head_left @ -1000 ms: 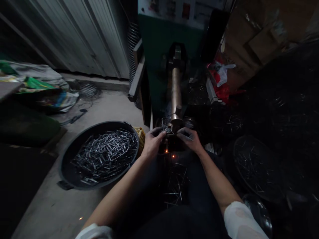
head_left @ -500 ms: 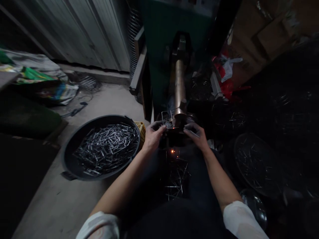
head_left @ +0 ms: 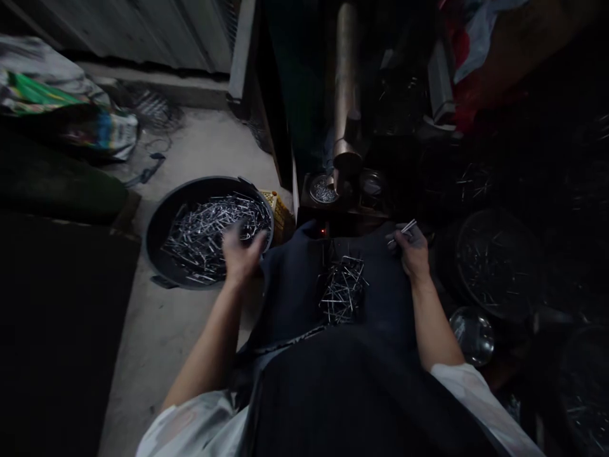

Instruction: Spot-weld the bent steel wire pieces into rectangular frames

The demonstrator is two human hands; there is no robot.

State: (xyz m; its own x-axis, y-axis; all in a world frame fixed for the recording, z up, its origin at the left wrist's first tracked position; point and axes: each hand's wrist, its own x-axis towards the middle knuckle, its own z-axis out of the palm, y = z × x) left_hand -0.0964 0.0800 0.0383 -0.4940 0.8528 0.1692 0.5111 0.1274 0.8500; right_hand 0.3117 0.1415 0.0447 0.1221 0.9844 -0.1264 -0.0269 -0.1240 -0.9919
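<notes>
My left hand [head_left: 240, 252] is blurred by motion over the near rim of a round black tub [head_left: 162, 219] full of shiny metal pieces; its fingers look spread, and I cannot make out anything in it. My right hand [head_left: 412, 247] rests on my dark apron [head_left: 295, 285] and pinches a thin metal rod [head_left: 403, 228]. A loose pile of short metal rods [head_left: 343, 289] lies on the apron between my arms. Ahead stands the machine's brass-coloured cylinder [head_left: 346, 82] over a small round cup of metal bits [head_left: 323, 188].
A second dark tub with scattered rods [head_left: 495, 263] sits at the right, with a glass bowl [head_left: 472, 333] nearer me. A yellow crate [head_left: 280, 212] stands beside the left tub. Bags and cloth [head_left: 71, 120] lie at the far left on the concrete floor.
Both hands have left the machine's head. The left swung out over the left tub, the right drew back to my lap with a rod. The view tilted down.
</notes>
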